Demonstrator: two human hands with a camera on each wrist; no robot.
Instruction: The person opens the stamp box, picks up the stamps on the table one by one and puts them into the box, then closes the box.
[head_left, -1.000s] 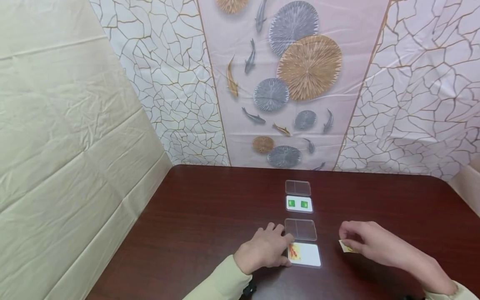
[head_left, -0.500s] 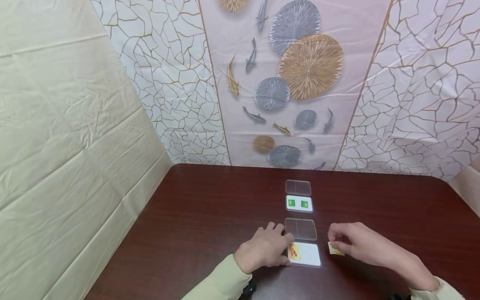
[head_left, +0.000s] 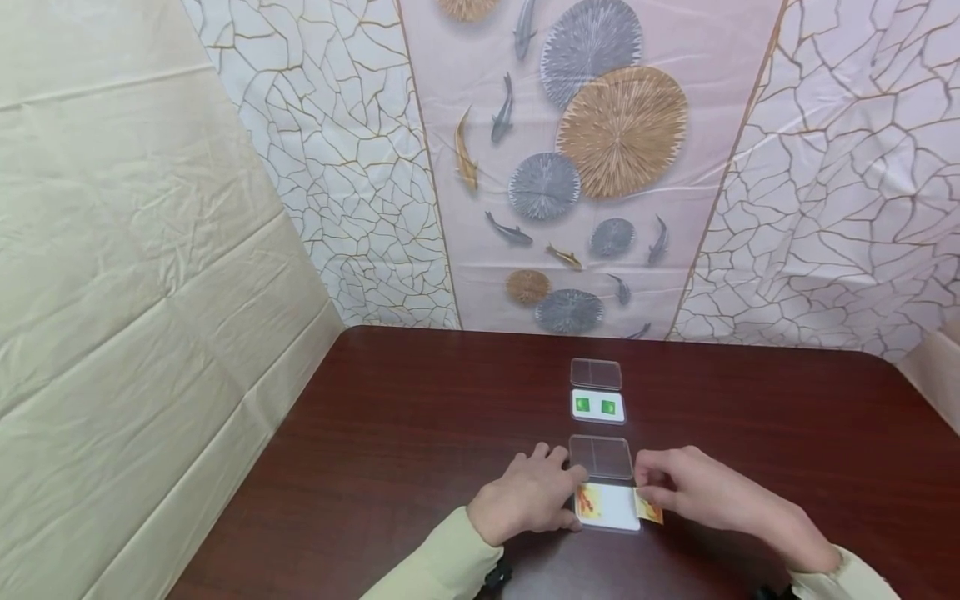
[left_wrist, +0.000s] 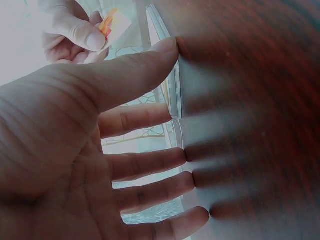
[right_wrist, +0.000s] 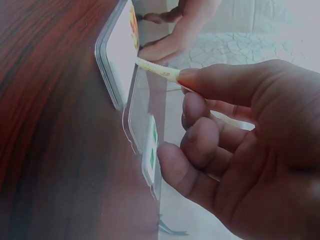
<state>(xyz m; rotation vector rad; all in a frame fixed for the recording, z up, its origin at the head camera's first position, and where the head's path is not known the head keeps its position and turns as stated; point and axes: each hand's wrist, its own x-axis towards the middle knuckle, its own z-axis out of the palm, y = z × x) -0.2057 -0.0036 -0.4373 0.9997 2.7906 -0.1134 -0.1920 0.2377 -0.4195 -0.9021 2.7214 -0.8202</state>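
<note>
My right hand [head_left: 697,485] pinches a small stamp [head_left: 649,507] with a yellow-orange picture between thumb and forefinger. Its toothed edge shows in the right wrist view, tilted over the right side of a flat white-faced case [head_left: 621,510]. A similar orange stamp [head_left: 588,502] lies on the left half of that case. My left hand [head_left: 528,493] spreads its fingers along the case's left side, thumb and index at its corners. The other fingertips [left_wrist: 186,154] rest on the tabletop.
A clear lid [head_left: 602,457] lies just behind the near case. Farther back, a second white case [head_left: 597,415] bears two green stamps [head_left: 608,407], with another clear lid [head_left: 596,374] behind it. Everything lies on a dark red-brown table [head_left: 435,417].
My right hand has moved left with the stamp, from the bare table to the near case's right edge. My left hand has stayed in place.
</note>
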